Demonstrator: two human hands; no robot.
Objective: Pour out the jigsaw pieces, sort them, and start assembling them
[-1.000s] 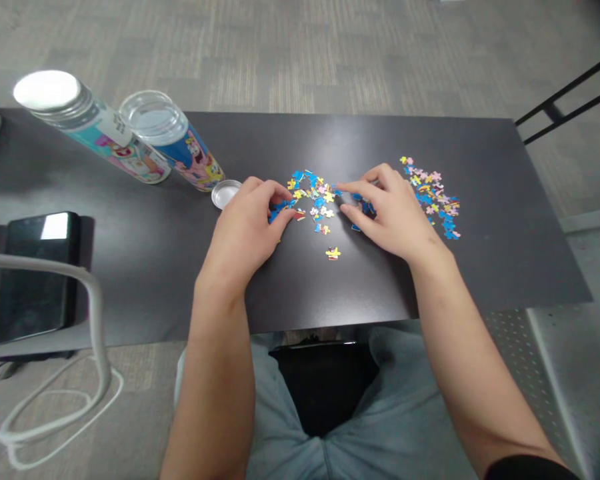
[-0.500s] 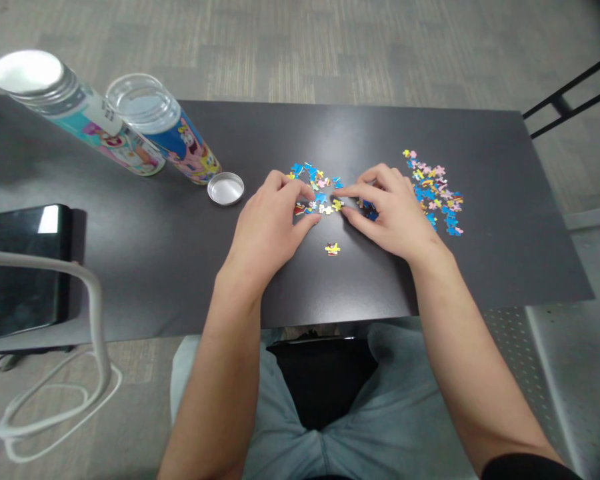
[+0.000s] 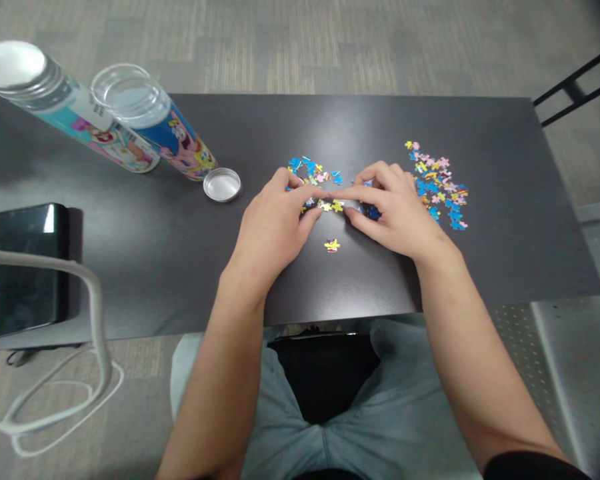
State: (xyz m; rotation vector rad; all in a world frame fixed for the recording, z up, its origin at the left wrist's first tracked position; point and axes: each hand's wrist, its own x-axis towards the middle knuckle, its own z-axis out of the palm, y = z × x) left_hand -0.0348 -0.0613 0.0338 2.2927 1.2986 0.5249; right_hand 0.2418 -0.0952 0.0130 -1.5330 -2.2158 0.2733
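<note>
My left hand (image 3: 275,223) rests over the left part of a small cluster of jigsaw puzzle pieces (image 3: 307,167), its thumb and index finger apart. Facing it from the right, my right hand (image 3: 393,210) stretches its index finger to almost meet the left index fingertip. A yellow puzzle piece (image 3: 337,206) lies just under the two fingertips. Blue pieces (image 3: 373,213) show partly beneath my right palm. Nearer me, a single yellow-and-red piece (image 3: 332,246) lies apart. Neither hand lifts anything that I can see.
A larger spread of pieces (image 3: 437,190) lies right of my right hand. At the left stand two printed canisters, one teal (image 3: 93,123) and one blue (image 3: 167,130), beside a round metal lid (image 3: 222,185). A black device (image 3: 25,267) and a white cable (image 3: 97,313) are farther left.
My left index finger has moved right, so the two index fingertips now nearly touch over the cluster. The view has shifted slightly; the lone piece stays in place.
</note>
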